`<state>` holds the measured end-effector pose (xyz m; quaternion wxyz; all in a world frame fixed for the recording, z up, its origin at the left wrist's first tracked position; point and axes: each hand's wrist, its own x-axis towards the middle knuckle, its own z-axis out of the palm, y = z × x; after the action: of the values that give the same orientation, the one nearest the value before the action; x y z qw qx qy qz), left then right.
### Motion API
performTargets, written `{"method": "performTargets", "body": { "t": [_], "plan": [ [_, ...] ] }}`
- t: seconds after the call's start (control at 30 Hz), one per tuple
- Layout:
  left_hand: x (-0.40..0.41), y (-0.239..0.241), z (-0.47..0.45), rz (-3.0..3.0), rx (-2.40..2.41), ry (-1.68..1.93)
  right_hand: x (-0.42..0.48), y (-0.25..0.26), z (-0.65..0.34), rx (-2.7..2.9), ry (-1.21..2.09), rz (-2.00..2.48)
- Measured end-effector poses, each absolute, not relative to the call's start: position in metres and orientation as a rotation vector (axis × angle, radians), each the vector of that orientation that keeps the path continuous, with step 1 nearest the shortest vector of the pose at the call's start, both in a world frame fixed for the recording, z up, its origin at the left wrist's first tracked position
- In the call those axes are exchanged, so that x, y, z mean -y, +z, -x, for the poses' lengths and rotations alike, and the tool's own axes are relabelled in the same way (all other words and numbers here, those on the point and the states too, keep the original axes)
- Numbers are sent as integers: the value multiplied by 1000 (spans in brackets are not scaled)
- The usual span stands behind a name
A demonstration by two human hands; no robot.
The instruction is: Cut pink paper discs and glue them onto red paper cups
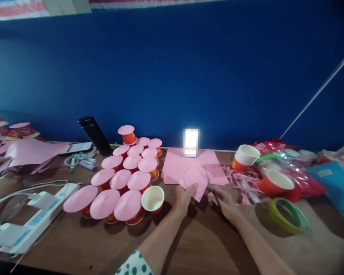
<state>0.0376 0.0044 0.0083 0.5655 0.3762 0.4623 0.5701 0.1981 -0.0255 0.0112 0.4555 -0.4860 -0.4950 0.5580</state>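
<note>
My left hand (183, 199) pinches the lower edge of a small piece of pink paper (195, 180) that has a round outline drawn on it. In my right hand (224, 202) is a pair of black-handled scissors (214, 193), its blades pointing up beside the right edge of that piece. Behind it lies a stack of pink paper sheets (172, 164). Just left of my left hand stands an uncovered paper cup (153, 199). Further left, several red paper cups (128, 138) each carry a pink paper disc (128, 205) on top.
Pink paper scraps (243, 183), stacked cups (245, 157), a tipped cup (276, 183) and a tape roll (288, 215) lie right. A bright phone-like screen (191, 142) stands behind the sheets. Left are a black bottle (95, 135), a power strip (43, 217) and another person's arm (5, 194).
</note>
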Motion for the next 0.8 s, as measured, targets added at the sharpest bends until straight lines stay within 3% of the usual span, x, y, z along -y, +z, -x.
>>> {"method": "performTargets", "body": {
  "t": [0.8],
  "plan": [
    [-4,8,-36,-892,-1102,1320,26,16,-195,1176,1378,1225]
  ]
}}
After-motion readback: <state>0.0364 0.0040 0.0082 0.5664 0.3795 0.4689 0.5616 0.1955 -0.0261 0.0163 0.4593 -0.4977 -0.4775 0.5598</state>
